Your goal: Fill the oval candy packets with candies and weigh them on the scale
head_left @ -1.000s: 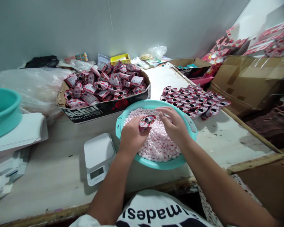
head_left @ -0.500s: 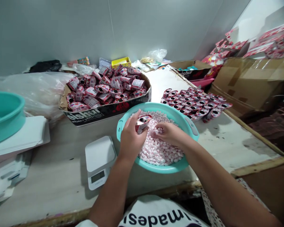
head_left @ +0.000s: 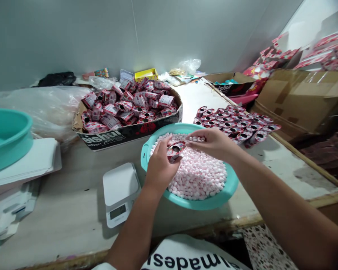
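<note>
My left hand point(head_left: 161, 168) is wrapped round a small red-and-white printed carton point(head_left: 172, 154) with a round dark hole in its top. It tilts a little over a turquoise basin point(head_left: 231, 185) filled with small pale pink candies point(head_left: 198, 176). Beside the carton's right edge, my right hand point(head_left: 214, 141) has its fingers closed on a few of these candies, which show along the fingers. Its fingertips reach close to the carton; whether they touch it is hard to see.
A cardboard tray point(head_left: 101, 144) heaped with similar cartons stands behind left. More cartons point(head_left: 243, 125) stand in rows at right. A white digital scale point(head_left: 121, 185) lies left of the basin, and another turquoise basin point(head_left: 9, 146) rests on white sheets point(head_left: 42, 155). Large cardboard boxes point(head_left: 301, 93) stand far right.
My right hand has risen out of the candies, bringing a few up beside the carton. The carton in my left hand has tipped slightly, showing more of its holed top.
</note>
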{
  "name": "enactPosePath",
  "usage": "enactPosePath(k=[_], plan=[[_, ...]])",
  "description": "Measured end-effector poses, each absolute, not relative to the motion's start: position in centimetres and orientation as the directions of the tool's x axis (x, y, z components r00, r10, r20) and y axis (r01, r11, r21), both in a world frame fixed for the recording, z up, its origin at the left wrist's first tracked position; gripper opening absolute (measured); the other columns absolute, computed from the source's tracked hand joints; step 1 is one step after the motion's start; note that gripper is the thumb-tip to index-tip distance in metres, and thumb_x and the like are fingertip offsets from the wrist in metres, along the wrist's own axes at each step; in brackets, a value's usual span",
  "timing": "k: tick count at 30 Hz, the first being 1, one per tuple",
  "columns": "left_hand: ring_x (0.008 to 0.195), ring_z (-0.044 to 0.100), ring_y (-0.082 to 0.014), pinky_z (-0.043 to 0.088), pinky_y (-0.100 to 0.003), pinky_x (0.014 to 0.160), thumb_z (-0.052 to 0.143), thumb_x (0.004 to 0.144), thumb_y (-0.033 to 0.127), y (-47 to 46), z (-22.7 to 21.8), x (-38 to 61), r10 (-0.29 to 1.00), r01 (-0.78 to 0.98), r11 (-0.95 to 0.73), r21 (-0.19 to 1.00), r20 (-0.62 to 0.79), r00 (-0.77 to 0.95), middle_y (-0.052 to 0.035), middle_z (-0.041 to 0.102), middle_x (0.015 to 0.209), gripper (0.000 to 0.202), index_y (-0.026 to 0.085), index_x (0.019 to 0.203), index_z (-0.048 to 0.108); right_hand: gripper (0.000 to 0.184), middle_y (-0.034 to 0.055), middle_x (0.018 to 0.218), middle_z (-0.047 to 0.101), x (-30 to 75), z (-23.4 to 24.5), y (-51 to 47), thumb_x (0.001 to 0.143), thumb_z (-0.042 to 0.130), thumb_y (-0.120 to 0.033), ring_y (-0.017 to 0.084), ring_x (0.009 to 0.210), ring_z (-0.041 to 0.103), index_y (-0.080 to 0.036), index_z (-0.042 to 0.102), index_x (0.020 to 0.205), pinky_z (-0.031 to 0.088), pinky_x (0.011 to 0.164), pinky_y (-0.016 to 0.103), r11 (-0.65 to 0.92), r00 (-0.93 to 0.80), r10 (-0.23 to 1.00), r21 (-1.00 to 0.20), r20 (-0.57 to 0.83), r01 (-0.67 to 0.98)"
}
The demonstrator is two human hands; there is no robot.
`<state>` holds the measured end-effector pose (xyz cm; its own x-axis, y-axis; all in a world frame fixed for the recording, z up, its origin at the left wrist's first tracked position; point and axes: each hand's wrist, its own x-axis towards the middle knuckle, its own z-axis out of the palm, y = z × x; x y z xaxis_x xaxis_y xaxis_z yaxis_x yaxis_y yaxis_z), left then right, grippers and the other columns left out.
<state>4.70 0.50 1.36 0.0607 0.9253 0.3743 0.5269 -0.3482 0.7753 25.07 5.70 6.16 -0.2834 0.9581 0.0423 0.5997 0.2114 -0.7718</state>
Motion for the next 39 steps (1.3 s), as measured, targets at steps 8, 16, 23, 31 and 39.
enactPosePath(k=[8,16,23,31,39], plan=[[0.119,0.064,-0.0258,0.053,-0.038,0.102,0.07,0.087,0.02,0.6,0.8,4.2,0.897,0.473,-0.441,0.763,0.38,0.224,-0.0109,0.063,0.135,0.071,0.024,0.152,0.04,0.016,0.0002,0.071,0.07,21.9,11.0,6.6,0.078,0.073,-0.032,0.01,0.06,0.053,-0.019,0.08,0.086,0.036,0.055,0.023,0.441,-0.557,0.813,-0.444,-0.17,0.78],[0.122,0.062,-0.0272,0.052,-0.04,0.103,0.067,0.088,0.019,0.4,1.2,4.2,0.896,0.464,-0.445,0.766,0.38,0.231,-0.0121,0.062,0.138,0.072,0.024,0.154,0.038,0.026,0.0012,0.079,0.074,21.6,11.2,6.8,0.076,0.077,-0.031,0.012,0.065,0.058,-0.018,0.08,0.099,0.039,0.058,0.025,0.484,-0.581,0.804,-0.428,-0.129,0.764],[0.123,0.063,-0.0284,0.054,-0.04,0.101,0.072,0.084,0.015,0.3,1.1,4.6,0.93,0.533,-0.365,0.763,0.323,0.174,-0.0109,0.063,0.137,0.083,0.027,0.158,0.034,0.062,0.0092,0.099,0.076,25.7,8.8,6.3,0.085,0.068,-0.06,0.019,0.087,0.07,-0.02,0.067,0.132,0.054,0.07,0.028,0.253,-0.492,0.87,-0.826,-0.033,0.503],[0.119,0.063,-0.0262,0.054,-0.037,0.102,0.072,0.083,0.007,0.7,0.9,4.7,0.893,0.553,-0.446,0.704,0.391,0.222,-0.0089,0.067,0.123,0.049,0.019,0.129,0.061,0.047,0.0124,0.116,0.073,26.5,3.3,2.3,0.089,0.068,-0.06,0.022,0.101,0.071,-0.021,0.077,0.112,0.062,0.082,0.032,0.254,-0.246,0.958,-0.841,0.149,0.478],[0.115,0.064,-0.024,0.054,-0.035,0.099,0.072,0.081,0.004,0.8,1.0,4.7,0.879,0.558,-0.472,0.683,0.417,0.232,-0.0071,0.066,0.12,0.049,0.018,0.127,0.061,0.017,0.0072,0.098,0.072,24.4,3.3,2.6,0.094,0.065,-0.031,0.017,0.089,0.069,-0.021,0.078,0.097,0.058,0.075,0.029,0.534,-0.348,0.845,-0.675,0.407,0.509]])
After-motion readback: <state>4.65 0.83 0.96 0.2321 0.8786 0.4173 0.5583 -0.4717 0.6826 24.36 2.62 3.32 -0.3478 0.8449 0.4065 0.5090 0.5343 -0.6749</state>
